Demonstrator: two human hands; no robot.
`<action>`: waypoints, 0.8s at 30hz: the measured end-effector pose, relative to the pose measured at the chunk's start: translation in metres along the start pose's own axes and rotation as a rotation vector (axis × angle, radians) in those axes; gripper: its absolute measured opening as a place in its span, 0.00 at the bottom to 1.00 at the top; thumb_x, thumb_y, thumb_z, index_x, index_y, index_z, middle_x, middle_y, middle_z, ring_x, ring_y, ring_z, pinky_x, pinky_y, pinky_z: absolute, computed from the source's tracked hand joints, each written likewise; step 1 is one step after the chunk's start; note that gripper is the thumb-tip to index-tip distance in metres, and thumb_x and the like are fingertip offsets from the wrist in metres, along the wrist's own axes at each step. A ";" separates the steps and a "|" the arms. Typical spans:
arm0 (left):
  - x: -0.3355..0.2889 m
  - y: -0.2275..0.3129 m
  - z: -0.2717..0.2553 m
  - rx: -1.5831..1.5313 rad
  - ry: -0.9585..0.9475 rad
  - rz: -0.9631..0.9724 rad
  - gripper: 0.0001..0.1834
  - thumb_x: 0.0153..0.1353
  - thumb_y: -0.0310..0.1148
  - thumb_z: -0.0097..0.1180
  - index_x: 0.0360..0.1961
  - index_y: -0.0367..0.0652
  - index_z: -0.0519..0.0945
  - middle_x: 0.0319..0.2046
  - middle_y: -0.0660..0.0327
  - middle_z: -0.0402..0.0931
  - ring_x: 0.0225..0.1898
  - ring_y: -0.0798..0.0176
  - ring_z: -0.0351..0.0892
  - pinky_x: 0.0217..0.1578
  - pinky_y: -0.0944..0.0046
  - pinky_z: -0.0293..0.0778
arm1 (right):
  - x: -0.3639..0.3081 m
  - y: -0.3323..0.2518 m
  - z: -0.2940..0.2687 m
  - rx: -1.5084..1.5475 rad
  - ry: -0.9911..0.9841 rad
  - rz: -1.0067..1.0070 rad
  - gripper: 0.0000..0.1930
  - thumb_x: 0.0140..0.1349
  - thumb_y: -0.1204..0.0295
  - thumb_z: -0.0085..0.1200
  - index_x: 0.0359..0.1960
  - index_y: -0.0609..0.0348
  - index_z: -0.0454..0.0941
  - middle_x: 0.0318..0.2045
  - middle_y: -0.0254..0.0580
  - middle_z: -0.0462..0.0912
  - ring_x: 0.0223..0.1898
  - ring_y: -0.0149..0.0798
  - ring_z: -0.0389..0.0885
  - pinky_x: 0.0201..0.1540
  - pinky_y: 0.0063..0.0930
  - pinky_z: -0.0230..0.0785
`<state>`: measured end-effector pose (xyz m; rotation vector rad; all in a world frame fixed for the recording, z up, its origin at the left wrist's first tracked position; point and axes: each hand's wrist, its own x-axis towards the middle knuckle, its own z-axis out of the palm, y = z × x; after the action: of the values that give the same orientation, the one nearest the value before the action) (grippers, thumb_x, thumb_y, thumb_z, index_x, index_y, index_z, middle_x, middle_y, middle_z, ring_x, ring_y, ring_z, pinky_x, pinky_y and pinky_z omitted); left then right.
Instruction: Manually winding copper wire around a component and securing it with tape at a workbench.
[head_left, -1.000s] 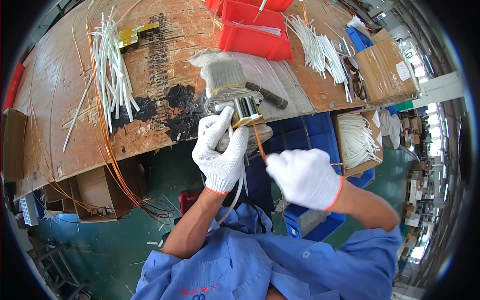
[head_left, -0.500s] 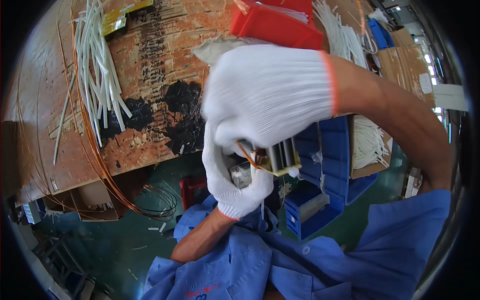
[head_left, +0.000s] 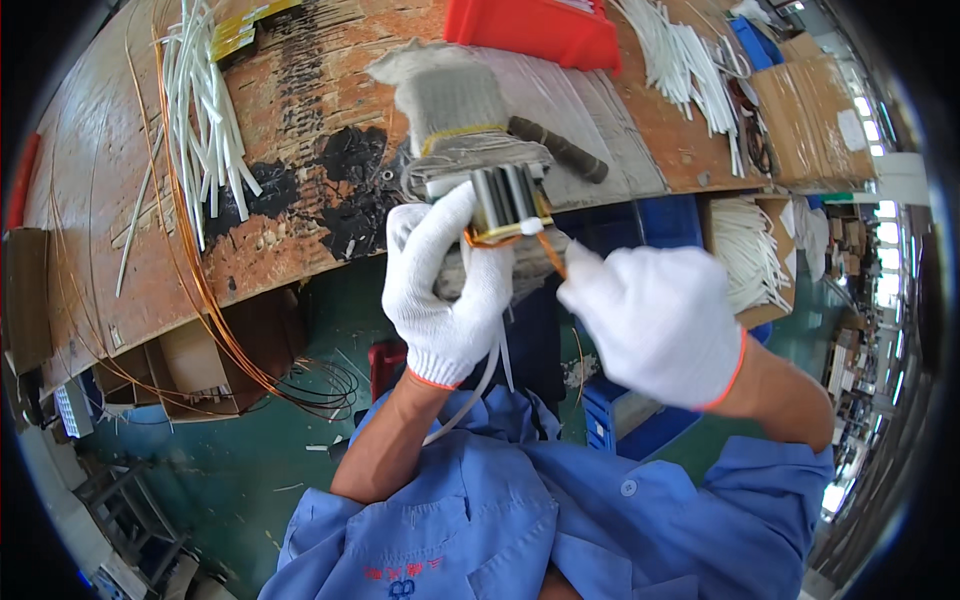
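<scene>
My left hand (head_left: 445,290), in a white knit glove, is closed around a small coil assembly (head_left: 505,198) with dark metallic bars and a yellowish frame. The assembly is held up in front of the table edge. From its lower side an orange-brown copper wire (head_left: 551,254) runs toward my right hand (head_left: 655,325). That hand, gloved too, pinches the wire's end between thumb and fingers, to the right of the assembly. A thin white tube (head_left: 488,375) hangs below my left hand. Behind the assembly lies a grey cloth bundle (head_left: 460,105) with a yellow band.
A dark wrapped rod (head_left: 560,150) lies beside the bundle, near a red bin (head_left: 535,32). White tubes (head_left: 195,120) and long copper wires (head_left: 190,290) cross the worn table's left side. A box of white tubing (head_left: 745,255) and a blue crate (head_left: 640,415) stand to the right.
My right hand has moved down and right from above my left hand, drawing the wire out. My left hand has risen and turned, bringing the coil assembly into plain sight.
</scene>
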<state>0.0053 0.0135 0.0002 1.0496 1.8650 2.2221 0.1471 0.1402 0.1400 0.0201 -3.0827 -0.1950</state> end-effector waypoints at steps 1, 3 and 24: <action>-0.001 -0.001 -0.001 -0.008 -0.001 -0.002 0.21 0.67 0.20 0.67 0.61 0.33 0.86 0.48 0.57 0.83 0.50 0.61 0.77 0.58 0.61 0.73 | 0.000 -0.015 -0.012 -0.065 -0.071 -0.023 0.13 0.58 0.68 0.64 0.42 0.62 0.84 0.20 0.32 0.74 0.19 0.34 0.79 0.19 0.35 0.66; -0.001 -0.006 0.002 -0.051 0.038 -0.015 0.22 0.62 0.19 0.71 0.60 0.32 0.89 0.46 0.55 0.84 0.48 0.60 0.79 0.54 0.59 0.77 | 0.009 -0.040 -0.031 -0.021 -0.176 -0.095 0.09 0.54 0.68 0.64 0.33 0.59 0.86 0.19 0.31 0.74 0.21 0.34 0.81 0.20 0.36 0.67; -0.004 0.017 -0.009 -0.434 -0.015 -0.288 0.27 0.69 0.21 0.62 0.70 0.32 0.84 0.52 0.61 0.75 0.48 0.67 0.75 0.56 0.67 0.73 | 0.041 0.016 0.019 0.675 0.259 0.246 0.08 0.69 0.70 0.66 0.41 0.63 0.88 0.33 0.60 0.86 0.38 0.64 0.88 0.40 0.51 0.80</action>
<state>0.0103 -0.0003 0.0134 0.6734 1.3295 2.2802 0.1050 0.1578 0.1256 -0.2776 -2.7028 0.7850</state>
